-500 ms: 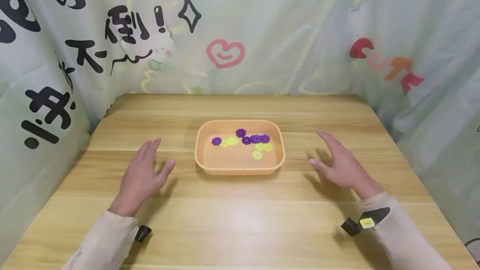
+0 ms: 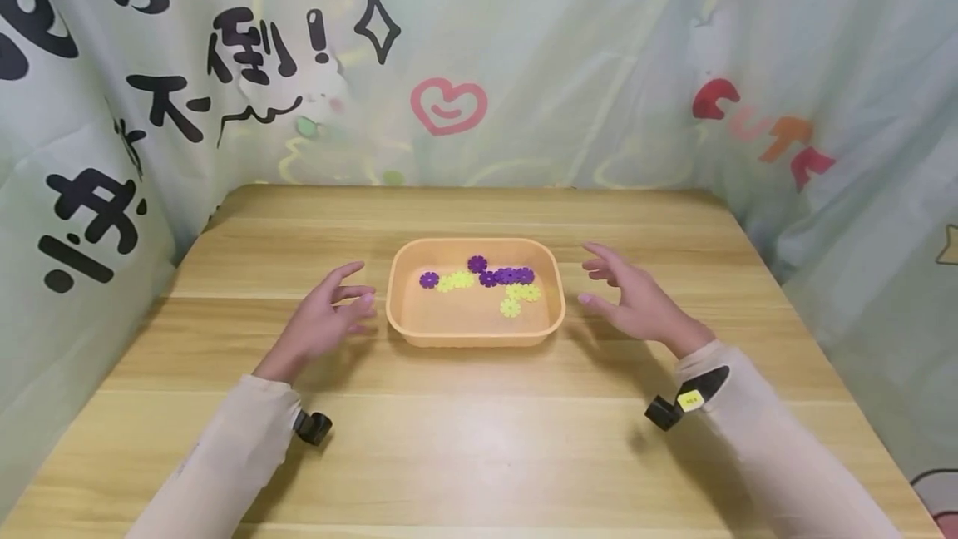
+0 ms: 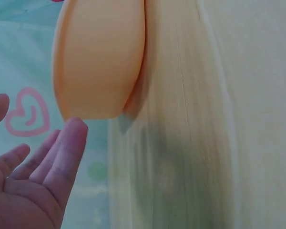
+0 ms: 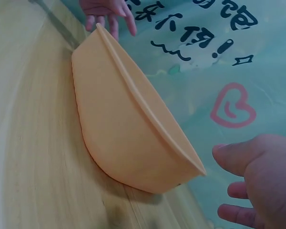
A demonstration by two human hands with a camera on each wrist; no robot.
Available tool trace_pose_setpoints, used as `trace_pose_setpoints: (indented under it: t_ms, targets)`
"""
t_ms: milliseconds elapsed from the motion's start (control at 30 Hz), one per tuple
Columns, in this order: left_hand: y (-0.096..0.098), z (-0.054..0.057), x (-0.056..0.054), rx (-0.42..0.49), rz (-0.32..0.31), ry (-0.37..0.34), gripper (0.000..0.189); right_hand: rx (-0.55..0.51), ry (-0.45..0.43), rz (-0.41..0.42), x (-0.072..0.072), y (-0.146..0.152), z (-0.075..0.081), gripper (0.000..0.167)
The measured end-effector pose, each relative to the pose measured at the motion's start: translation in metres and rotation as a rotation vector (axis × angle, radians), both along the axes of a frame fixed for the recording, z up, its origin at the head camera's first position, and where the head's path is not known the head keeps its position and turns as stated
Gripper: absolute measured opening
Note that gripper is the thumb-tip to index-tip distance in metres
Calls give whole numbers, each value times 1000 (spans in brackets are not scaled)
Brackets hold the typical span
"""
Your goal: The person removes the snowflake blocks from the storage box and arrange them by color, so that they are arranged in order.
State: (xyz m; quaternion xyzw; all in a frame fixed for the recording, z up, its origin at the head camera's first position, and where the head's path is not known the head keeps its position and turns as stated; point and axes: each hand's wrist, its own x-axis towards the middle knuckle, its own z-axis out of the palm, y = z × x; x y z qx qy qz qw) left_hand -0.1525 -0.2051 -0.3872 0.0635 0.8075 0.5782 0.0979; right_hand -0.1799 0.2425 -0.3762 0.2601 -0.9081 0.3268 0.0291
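An orange plastic tray (image 2: pixel 449 331) with rounded corners stands on the table. Inside it lie purple flower-shaped pieces (image 2: pixel 511 276) and yellow flower-shaped pieces (image 2: pixel 455 281), several of each colour. Just left of the tray hovers my left hand (image 2: pixel 322 316), its fingers extended and holding nothing. My right hand (image 2: pixel 636 299) is held off the tray's right side, thumb and fingers apart, with nothing in it. Both wrist views show the tray's outer wall (image 3: pixel 100 57) near the fingers, with a gap between the right hand (image 4: pixel 267 176) and the rim.
The wooden table (image 2: pixel 479 439) extends around the tray on all sides. A pale curtain (image 2: pixel 569 65) with black writing and a pink heart (image 2: pixel 449 106) hangs behind and along both sides. A small black device (image 2: pixel 313 427) sits at the left wrist, another (image 2: pixel 663 412) at the right.
Both hands have moved inward and forward, the left to the right and the right to the left, closer to the tray. The tray and its pieces keep their places on the table.
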Motion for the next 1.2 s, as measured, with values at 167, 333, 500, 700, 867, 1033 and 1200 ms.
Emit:
trace_pose_setpoints:
  t_ms: [167,333,500,700,867,1033,1200]
  targets:
    - [6,-1,-12,108,9,-98,65,-7,-19,3,-6,-10,2,73]
    - [10,-1,-17,125,25,-124,62,-16,-53,4,-13,-19,5,73]
    - [13,-1,-19,141,19,-136,62,-27,-77,26,-21,-27,7,71]
    - [18,0,-18,105,-3,-141,64,-23,-80,61,-28,-35,9,69]
    - [21,-2,-21,73,24,-135,67,-16,-70,75,-37,-44,16,67]
    - [21,-3,-25,54,33,-126,68,-48,-68,132,-46,-52,21,67]
    - [23,-6,-25,56,18,-125,67,-52,-125,173,-52,-59,23,74]
